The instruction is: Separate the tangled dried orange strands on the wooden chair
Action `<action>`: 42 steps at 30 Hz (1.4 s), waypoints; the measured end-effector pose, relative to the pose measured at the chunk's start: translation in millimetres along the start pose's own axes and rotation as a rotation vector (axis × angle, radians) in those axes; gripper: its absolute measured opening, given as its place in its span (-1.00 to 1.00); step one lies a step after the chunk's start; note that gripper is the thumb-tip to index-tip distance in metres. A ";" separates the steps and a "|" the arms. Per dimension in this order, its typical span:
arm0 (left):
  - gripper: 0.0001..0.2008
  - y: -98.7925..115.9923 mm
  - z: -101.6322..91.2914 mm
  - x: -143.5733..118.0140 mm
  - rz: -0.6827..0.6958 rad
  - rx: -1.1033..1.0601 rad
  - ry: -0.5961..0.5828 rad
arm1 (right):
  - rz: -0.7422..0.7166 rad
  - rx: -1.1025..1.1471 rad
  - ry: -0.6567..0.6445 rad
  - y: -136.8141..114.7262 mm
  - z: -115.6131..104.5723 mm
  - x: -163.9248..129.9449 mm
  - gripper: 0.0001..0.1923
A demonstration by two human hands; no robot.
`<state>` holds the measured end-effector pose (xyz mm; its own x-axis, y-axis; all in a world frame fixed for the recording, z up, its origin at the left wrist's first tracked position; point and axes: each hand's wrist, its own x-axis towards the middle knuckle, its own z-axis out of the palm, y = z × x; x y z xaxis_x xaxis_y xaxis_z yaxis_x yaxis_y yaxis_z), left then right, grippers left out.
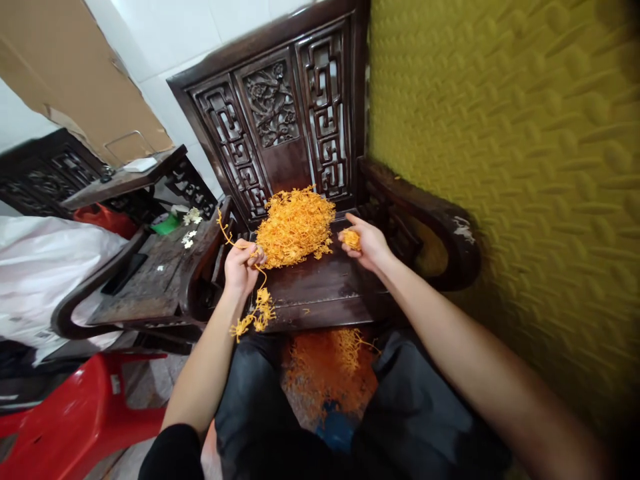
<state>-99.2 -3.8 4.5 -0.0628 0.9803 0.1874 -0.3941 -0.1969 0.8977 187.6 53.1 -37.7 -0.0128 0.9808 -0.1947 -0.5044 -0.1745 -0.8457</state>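
Note:
A heap of small orange branching pieces (296,223) lies on the seat of a dark carved wooden chair (320,303). At the heap's left edge, my left hand (242,265) is closed on an orange strand (263,301). One thin end of the strand sticks up above the fist, and a tangled cluster hangs below over the seat's front edge. My right hand (367,241) is to the right of the heap, its fingers curled round a small orange clump (351,239). Its index finger points outward.
Below the seat, between my knees, is more loose orange material (333,367). A wooden side table (150,287) at the left bears a green tape roll (165,223) and white flower-shaped pieces (189,239). A red plastic stool (95,407) stands lower left; a yellow textured surface (510,147) rises at the right.

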 end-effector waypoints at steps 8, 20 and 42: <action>-0.68 -6.5 4.0 1.9 -0.012 -0.013 -0.019 | 0.212 0.064 -0.330 20.1 21.1 -6.0 -0.65; -0.71 -9.5 3.4 8.7 -0.016 -0.040 -0.030 | 0.362 0.094 -0.424 42.3 41.5 -10.5 -0.81; -0.71 -31.3 5.5 11.8 0.073 0.173 0.106 | 0.071 -0.163 -0.778 52.7 74.7 -43.8 -0.55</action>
<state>-82.5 13.8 -19.2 -0.1847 0.9580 0.2195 -0.2227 -0.2583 0.9400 97.2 7.5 -36.6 -0.6693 0.7361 0.1012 -0.3482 -0.1903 -0.9179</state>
